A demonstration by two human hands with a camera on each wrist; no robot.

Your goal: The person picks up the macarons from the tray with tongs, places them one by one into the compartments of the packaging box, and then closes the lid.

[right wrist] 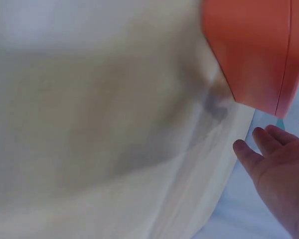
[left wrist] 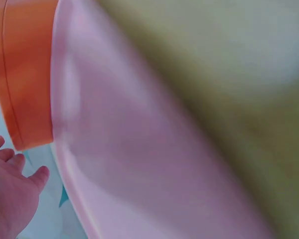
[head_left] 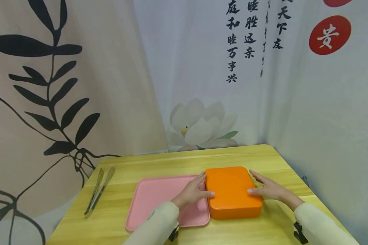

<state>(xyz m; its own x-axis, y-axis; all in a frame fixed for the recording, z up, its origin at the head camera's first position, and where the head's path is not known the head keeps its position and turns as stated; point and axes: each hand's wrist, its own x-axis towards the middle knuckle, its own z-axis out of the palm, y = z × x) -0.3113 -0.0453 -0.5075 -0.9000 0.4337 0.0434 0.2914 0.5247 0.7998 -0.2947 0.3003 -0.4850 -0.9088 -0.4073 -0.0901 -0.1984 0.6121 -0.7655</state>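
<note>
An orange lidded box [head_left: 233, 190] sits on the wooden table, right up against a pink tray [head_left: 159, 200]. My left hand [head_left: 191, 194] is over the tray's right side, its fingers spread at the box's left edge. On the other side, my right hand [head_left: 271, 190] reaches toward the box with relaxed fingers and the thumb near the lid's right edge. Both wrist views show a gap between the fingertips and the orange wall [left wrist: 30, 79]. A thin seam runs round the box [right wrist: 254, 55] below its lid.
Metal tongs [head_left: 98, 194] lie at the table's left side. Behind the yellow wood-grain table [head_left: 184, 161] hangs a printed curtain [head_left: 199, 68] with leaves, a flower and writing. The table's right edge slopes down past my right arm.
</note>
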